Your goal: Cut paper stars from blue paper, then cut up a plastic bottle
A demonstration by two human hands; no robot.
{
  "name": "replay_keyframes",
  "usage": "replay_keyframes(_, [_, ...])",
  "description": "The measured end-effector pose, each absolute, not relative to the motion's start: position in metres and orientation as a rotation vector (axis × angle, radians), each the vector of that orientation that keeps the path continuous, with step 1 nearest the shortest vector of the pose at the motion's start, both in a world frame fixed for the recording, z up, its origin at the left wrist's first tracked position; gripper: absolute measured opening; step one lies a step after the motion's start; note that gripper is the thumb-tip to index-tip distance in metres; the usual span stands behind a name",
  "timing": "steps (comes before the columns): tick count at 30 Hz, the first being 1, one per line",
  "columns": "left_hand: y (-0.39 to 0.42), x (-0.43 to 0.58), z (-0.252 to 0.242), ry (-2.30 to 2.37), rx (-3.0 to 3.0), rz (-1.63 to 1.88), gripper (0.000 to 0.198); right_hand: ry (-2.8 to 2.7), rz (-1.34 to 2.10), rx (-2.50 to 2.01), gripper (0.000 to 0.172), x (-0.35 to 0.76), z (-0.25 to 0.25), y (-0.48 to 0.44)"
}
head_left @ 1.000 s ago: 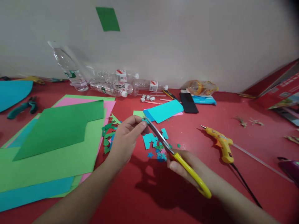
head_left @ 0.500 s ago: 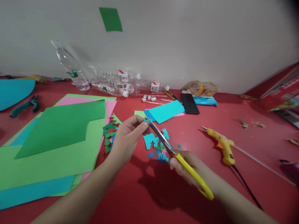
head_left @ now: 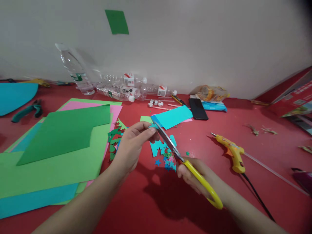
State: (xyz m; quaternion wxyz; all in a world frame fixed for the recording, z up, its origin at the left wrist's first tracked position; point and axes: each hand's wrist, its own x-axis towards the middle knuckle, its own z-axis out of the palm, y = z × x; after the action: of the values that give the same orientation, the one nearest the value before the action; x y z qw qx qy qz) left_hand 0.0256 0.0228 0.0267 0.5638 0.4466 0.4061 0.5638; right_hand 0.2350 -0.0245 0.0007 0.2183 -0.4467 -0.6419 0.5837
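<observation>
My left hand pinches a small turquoise paper scrap between thumb and fingers, just above the red table. My right hand grips yellow-handled scissors, whose blades point up-left and are parted around the scrap. Under the blades lie a cut turquoise piece and several tiny paper stars. Green paper offcuts lie by my left hand.
Stacked green, pink and blue sheets cover the left. A yellow glue gun with cord lies right. Along the wall: plastic bottles, black phone, snack bag. Teal pliers far left, red box far right.
The scissor blades have opened slightly wider around the scrap. Both hands stay almost in place; the view has shifted a little.
</observation>
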Motion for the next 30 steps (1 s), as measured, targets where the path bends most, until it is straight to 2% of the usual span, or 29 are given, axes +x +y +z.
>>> replay_keyframes(15, [0.0253,0.0204,0.028,1.013,1.092,1.304,0.011,-1.881,1.578,-1.312,0.048,0.236,0.0039,-0.0238])
replay_keyframes(20, [0.0249,0.0196,0.0284,1.016,1.103,1.302,0.012,-1.913,1.506,-1.318,0.053,0.2353,0.0036,-0.0243])
replay_keyframes(30, [0.0247,0.0204,0.0288,1.035,1.105,1.309,0.012,-1.875,1.594,-1.294,0.056,0.2353,0.0062,-0.0235])
